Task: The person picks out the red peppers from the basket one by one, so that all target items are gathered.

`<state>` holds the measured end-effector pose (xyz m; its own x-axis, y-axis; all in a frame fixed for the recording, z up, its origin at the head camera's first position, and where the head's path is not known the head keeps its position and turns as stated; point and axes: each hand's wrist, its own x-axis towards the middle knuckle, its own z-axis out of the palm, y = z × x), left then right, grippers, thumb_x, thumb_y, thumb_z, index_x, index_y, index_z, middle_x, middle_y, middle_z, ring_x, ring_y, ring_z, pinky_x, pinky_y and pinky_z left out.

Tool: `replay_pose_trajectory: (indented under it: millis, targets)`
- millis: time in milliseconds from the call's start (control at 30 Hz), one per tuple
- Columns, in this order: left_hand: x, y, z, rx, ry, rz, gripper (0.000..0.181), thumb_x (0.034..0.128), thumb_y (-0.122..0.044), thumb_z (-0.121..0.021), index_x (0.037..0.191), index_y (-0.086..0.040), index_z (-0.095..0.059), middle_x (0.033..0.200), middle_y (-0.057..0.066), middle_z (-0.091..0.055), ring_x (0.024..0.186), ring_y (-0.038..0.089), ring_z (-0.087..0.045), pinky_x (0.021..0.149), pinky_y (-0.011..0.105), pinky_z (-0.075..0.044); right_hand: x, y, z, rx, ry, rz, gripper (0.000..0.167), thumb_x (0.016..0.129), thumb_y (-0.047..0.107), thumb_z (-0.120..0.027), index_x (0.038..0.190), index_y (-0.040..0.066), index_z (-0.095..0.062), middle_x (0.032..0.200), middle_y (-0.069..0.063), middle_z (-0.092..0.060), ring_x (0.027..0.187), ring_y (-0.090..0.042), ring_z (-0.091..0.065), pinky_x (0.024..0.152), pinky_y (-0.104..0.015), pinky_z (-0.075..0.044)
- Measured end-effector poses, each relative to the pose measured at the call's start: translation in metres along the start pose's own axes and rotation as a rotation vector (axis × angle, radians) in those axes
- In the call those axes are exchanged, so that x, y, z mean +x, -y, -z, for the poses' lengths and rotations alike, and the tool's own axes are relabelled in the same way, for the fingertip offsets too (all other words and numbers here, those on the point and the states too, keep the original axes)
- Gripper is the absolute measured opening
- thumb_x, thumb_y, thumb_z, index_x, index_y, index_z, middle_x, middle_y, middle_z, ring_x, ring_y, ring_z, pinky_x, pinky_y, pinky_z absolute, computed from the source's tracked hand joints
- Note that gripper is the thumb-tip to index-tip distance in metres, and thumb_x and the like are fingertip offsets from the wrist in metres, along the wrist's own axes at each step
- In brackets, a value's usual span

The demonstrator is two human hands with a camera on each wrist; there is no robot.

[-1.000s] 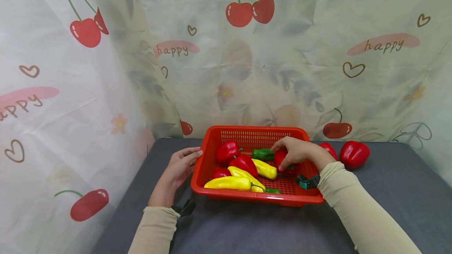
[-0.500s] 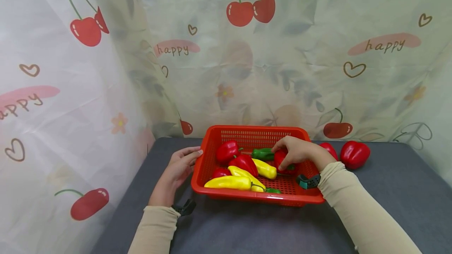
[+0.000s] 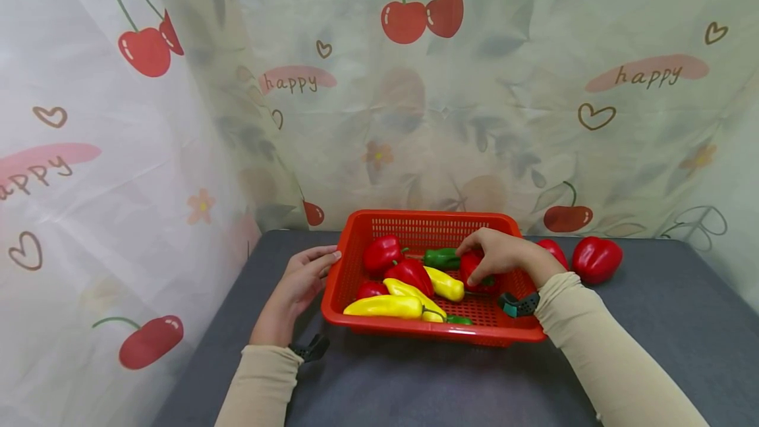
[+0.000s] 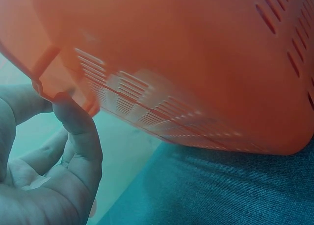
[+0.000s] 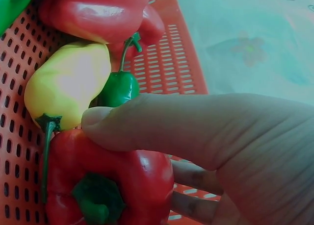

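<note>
A red slotted basket (image 3: 415, 329) holds red, yellow and green peppers. Inside its right part, my right hand (image 3: 501, 254) grips a red bell pepper (image 3: 470, 264); in the right wrist view the thumb lies on top of that pepper (image 5: 147, 176) and fingers wrap its far side. A yellow pepper (image 5: 68, 83) and a green one (image 5: 118, 89) lie beside it. At the basket's left end my left hand (image 3: 301, 282) pinches the rim; the left wrist view shows thumb and finger of the hand (image 4: 59, 161) on the rim of the basket (image 4: 171, 63).
Two red peppers, one (image 3: 596, 259) in full view and one (image 3: 553, 252) partly behind my right wrist, lie on the dark grey tabletop (image 3: 415, 381) right of the basket. A patterned curtain (image 3: 474, 117) hangs behind the table and along its left side.
</note>
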<state>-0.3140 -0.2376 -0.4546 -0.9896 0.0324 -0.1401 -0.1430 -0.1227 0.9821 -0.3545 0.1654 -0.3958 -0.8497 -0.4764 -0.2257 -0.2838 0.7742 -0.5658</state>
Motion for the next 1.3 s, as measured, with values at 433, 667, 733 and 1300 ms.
replay_pose_trajectory:
  millis: [433,667,733,1300]
  targets:
    - [0.0000,-0.0011,-0.0003,-0.004,-0.005,0.003,0.043,0.0995,-0.022,-0.077,0.136,-0.002,-0.067,0.113,0.003,-0.078,0.093,0.017,-0.075,0.088,0.034,-0.066,0.0000,-0.0015,0.0007,-0.006,-0.002,0.059,0.061,0.080,0.022,-0.094,0.133,0.002,-0.071,0.132,-0.013,-0.070,0.108,-0.023,-0.060,0.085,-0.032,-0.059]
    - [0.0005,-0.0012,-0.0001,-0.005,-0.002,0.004,0.042,0.1001,-0.022,-0.076,0.136,-0.002,-0.067,0.114,0.003,-0.077,0.094,0.017,-0.075,0.088,0.034,-0.066,-0.0019,-0.0005,0.0013,0.003,-0.004,0.071,0.060,0.081,0.022,-0.093,0.133,0.002,-0.071,0.132,-0.013,-0.070,0.106,-0.022,-0.060,0.084,-0.031,-0.058]
    - [0.0004,-0.0010,-0.0001,-0.002,-0.002,0.003,0.042,0.0999,-0.022,-0.076,0.136,-0.002,-0.067,0.115,0.004,-0.078,0.095,0.018,-0.076,0.088,0.034,-0.066,-0.0016,-0.0011,0.0011,0.002,-0.004,0.069,0.060,0.081,0.023,-0.094,0.133,0.003,-0.071,0.132,-0.012,-0.070,0.106,-0.022,-0.060,0.084,-0.031,-0.058]
    - [0.0005,-0.0001,0.0000,0.006,-0.001,0.007,0.043,0.0994,-0.024,-0.077,0.136,-0.003,-0.067,0.118,0.004,-0.077,0.098,0.018,-0.075,0.089,0.034,-0.065,-0.0021,-0.0017,0.0011,0.029,-0.009,0.074,0.058,0.082,0.024,-0.093,0.132,0.005,-0.071,0.130,-0.012,-0.070,0.107,-0.024,-0.061,0.084,-0.031,-0.059]
